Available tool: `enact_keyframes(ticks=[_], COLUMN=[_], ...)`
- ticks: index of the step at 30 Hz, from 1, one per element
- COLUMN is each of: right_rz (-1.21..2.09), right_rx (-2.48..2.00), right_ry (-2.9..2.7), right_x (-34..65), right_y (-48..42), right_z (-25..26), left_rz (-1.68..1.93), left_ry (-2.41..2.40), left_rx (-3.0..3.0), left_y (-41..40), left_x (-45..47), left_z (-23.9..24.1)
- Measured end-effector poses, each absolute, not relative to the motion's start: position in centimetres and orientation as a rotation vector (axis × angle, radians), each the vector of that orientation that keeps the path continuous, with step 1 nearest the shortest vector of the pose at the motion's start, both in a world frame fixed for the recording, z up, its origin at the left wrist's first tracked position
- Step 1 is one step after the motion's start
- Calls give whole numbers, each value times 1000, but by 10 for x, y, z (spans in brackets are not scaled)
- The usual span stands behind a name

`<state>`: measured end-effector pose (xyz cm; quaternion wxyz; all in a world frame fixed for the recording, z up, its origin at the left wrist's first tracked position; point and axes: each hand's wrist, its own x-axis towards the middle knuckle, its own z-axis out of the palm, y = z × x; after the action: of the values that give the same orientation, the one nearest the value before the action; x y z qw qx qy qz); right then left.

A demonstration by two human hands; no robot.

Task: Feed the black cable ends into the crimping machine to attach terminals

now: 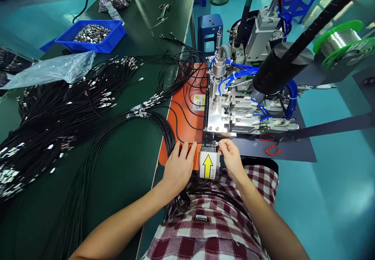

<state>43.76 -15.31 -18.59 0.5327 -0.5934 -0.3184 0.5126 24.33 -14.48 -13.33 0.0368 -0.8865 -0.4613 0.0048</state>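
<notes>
My left hand (179, 165) rests palm down on the orange mat (187, 107), its fingers pressing a thin black wire (178, 129) that runs to the black fixture block (209, 147). My right hand (231, 156) is closed in a pinch on a small metal terminal (218, 144) at the right side of that block. Just below the block sits a white cylinder with a yellow arrow label (208, 165). Behind it stands the metal machine (234, 111) with blue air hoses.
Large bundles of black wires with metal terminals (58, 119) cover the green bench on the left. A blue bin of metal parts (92, 35) and a clear plastic bag (52, 68) lie farther back. A solder spool (342, 41) stands at the right. A black hose (293, 53) crosses overhead.
</notes>
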Motion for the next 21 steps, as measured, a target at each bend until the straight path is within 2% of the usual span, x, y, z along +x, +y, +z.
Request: enact_keyframes(ticks=[7, 12, 21], right_rz=[1207, 1168, 1178], right_rx=[-1390, -1455, -1525], right_ry=[-646, -415, -365], right_x=[448, 469, 479], right_y=[-163, -197, -241], right_z=[-193, -215, -237], left_rz=[11, 52, 36], left_ry=[-1380, -1354, -1363], left_rx=[-2676, -2669, -2732], left_y=[-145, -144, -142], left_x=[242, 241, 240], left_z=[-137, -141, -144])
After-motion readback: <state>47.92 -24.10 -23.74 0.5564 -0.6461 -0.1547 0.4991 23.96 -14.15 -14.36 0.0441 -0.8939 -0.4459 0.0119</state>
